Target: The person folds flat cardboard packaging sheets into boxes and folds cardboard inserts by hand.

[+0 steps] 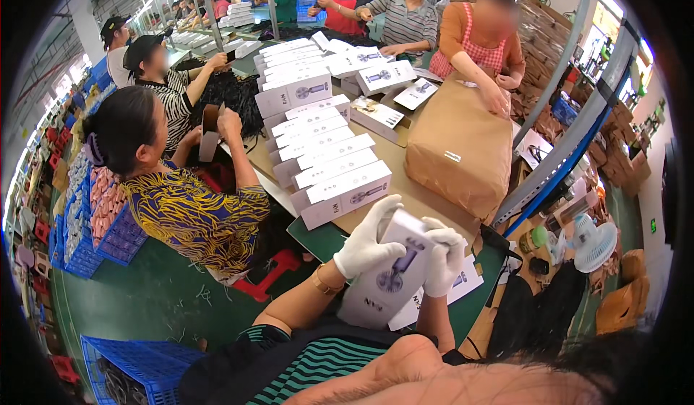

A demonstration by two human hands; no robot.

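Close to my body is a tall white carton (383, 281), tilted, with a purple picture of a fan on its front face. My left hand (367, 243), in a white glove, holds the carton's upper left side, thumb across its edge and fingers up by the top end. My right hand (443, 260), also gloved, grips the upper right side near the top end, fingers bent around the edge. More white printed cardboard (463, 283) lies partly hidden behind the right wrist.
Rows of matching white cartons (340, 177) stand on the table ahead. A large brown-wrapped bundle (459, 145) sits right of them, beside a metal post (564, 141). A co-worker (191, 188) sits at left, others beyond. A blue crate (141, 369) is at lower left.
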